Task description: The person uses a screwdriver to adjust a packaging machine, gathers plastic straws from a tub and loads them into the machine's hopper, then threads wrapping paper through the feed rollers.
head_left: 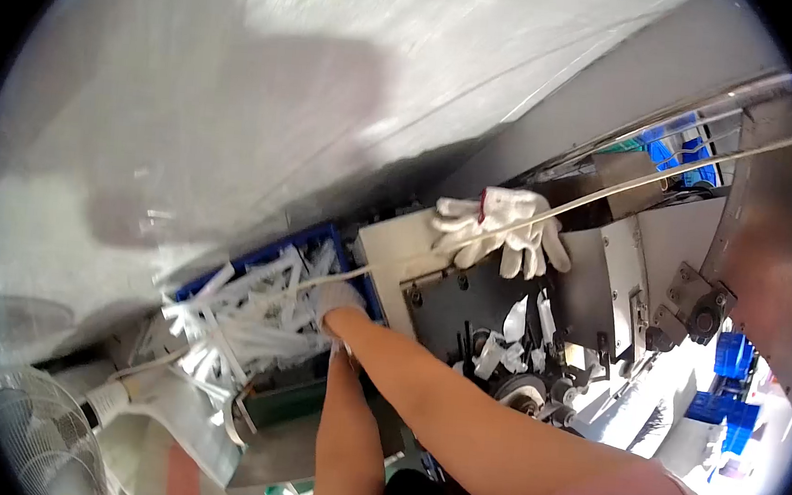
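My right hand [338, 301], in a white glove, reaches to the right side of a blue bin [372, 294]. It touches or hovers over the heap of white plastic strips [265, 316] in there; I cannot tell which. Just below it is my left hand [340, 345], mostly hidden by the right wrist and the strips. The fingers of both hands are too blurred or covered to show what they hold. Many strips stick out over the bin's left and lower edges.
A pair of white knit gloves [509, 228] lies on the machine, with a pale cord [605, 191] crossing in front. Right of the bin is a dark machine plate [447, 312] with rollers [522, 392] and white scraps. A fan [42, 434] stands lower left.
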Available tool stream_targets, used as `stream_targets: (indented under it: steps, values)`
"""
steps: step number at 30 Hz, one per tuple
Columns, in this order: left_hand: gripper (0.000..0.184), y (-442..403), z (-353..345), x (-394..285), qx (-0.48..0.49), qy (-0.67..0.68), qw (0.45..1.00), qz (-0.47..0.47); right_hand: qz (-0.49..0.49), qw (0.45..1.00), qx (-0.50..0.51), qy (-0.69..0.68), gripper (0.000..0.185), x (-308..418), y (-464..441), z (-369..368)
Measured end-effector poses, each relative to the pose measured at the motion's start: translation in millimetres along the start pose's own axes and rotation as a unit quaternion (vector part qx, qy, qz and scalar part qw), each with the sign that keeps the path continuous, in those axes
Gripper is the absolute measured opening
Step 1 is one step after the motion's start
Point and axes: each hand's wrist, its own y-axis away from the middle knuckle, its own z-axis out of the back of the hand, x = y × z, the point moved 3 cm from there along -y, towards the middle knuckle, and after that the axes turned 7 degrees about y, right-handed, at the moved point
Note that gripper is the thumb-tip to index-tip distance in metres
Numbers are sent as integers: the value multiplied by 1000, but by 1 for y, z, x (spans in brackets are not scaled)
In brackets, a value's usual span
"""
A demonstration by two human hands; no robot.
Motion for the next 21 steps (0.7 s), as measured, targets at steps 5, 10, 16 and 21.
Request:
stream_targets:
  steps: [5,10,16,21]
  values:
    - [38,47,41,-49,-36,124,990,-49,6,997,71,16,39,3,21,-16]
    - [37,168,75,-96,-58,286,943,-158,-24,965,-257,-38,40,22,95,18]
    - [43,335,74,-58,-131,149,900,-389,313,909,-276,-15,18,-45,291,76]
    - [39,426,65,-3,-192,-77,901,-381,252,849,-426,-186,16,-201,447,33]
